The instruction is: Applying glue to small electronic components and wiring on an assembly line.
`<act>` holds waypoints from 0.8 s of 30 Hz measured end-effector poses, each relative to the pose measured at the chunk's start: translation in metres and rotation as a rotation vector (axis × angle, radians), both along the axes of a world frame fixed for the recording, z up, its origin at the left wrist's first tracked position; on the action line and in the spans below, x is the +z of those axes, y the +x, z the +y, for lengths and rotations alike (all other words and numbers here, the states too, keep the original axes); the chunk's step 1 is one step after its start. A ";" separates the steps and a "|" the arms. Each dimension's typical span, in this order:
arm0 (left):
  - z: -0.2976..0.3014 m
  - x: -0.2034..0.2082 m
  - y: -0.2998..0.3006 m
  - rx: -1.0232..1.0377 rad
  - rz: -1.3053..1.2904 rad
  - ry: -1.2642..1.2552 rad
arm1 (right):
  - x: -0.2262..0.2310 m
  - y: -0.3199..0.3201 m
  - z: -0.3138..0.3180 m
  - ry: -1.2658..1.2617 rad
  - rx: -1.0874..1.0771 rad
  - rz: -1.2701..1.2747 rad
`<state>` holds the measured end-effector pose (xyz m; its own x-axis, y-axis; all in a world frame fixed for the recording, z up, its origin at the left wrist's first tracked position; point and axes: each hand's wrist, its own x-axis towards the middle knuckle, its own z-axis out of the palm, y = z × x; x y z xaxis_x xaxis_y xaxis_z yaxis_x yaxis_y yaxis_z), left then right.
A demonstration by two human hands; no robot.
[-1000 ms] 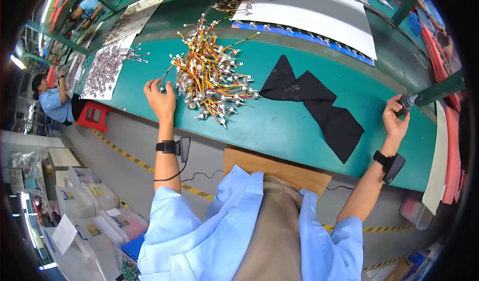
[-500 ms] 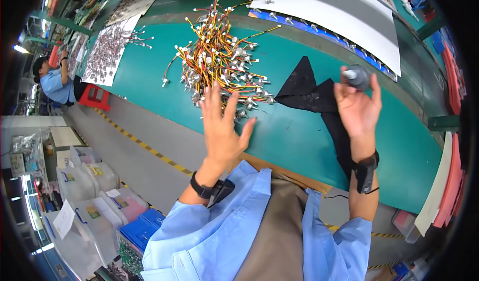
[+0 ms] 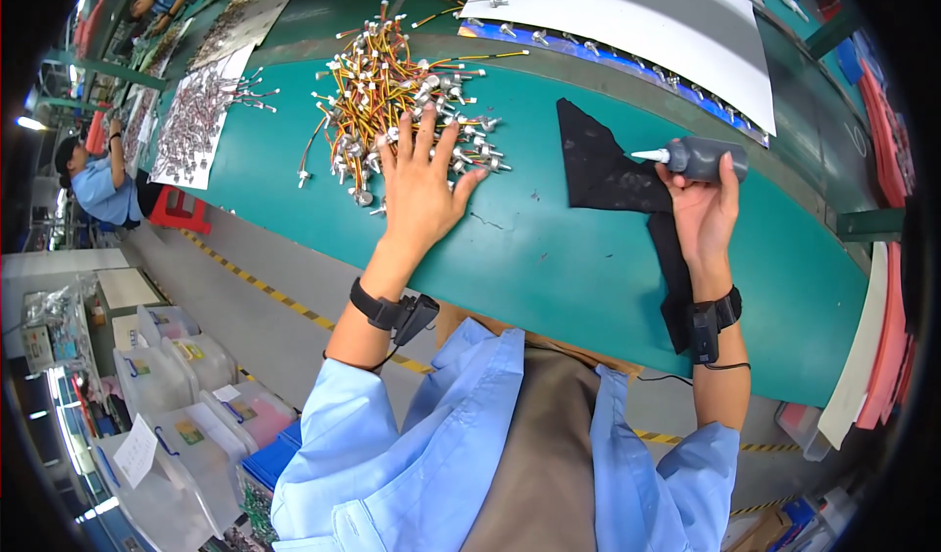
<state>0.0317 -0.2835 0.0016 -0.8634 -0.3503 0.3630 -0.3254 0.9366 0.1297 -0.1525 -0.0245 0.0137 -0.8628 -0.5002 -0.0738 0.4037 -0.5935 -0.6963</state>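
Note:
My left hand (image 3: pixel 421 187) lies with fingers spread on the near side of a heap of wired metal components (image 3: pixel 377 91), which have red, yellow and black leads with white plugs. Nothing is gripped in it. In my right hand (image 3: pixel 702 209) is a dark squeeze bottle (image 3: pixel 708 159) with a pale pointed nozzle, lying on its side with the nozzle toward the left. Below the bottle, a black cloth (image 3: pixel 610 175) lies on the green table (image 3: pixel 520 268), one strip of it running toward me beside my right wrist.
A white board (image 3: pixel 627 32) with a blue edge strip (image 3: pixel 618 59) carrying a row of components lies along the far side. Further left, more wired parts (image 3: pixel 196 111) rest on white sheets. Another person (image 3: pixel 103 184) works at far left, near a red stool (image 3: pixel 179 209).
My left hand has moved left and forward against the heap, pushing it slightly left. The bottle has turned so its nozzle points left over the cloth, which has changed shape.

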 end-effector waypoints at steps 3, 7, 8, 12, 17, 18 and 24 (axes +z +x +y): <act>-0.001 0.008 0.000 -0.033 0.000 0.024 | 0.000 -0.013 0.020 0.020 -0.091 0.052; 0.008 0.051 0.016 -0.093 0.104 0.089 | 0.008 -0.012 0.033 0.008 -0.117 0.031; 0.009 0.062 0.018 -0.116 0.154 0.122 | 0.012 -0.014 0.033 0.006 -0.119 0.032; -0.010 0.093 -0.003 -0.066 0.416 0.452 | 0.029 -0.021 0.029 -0.012 -0.126 0.058; -0.085 0.087 -0.082 -0.067 0.172 0.120 | 0.025 -0.041 0.022 -0.122 -0.160 0.069; -0.101 0.081 -0.098 -0.032 -0.048 0.143 | 0.021 -0.042 0.022 -0.126 -0.175 0.067; -0.133 0.038 -0.131 -0.051 -0.616 -0.116 | 0.000 -0.048 0.049 -0.101 -0.270 -0.014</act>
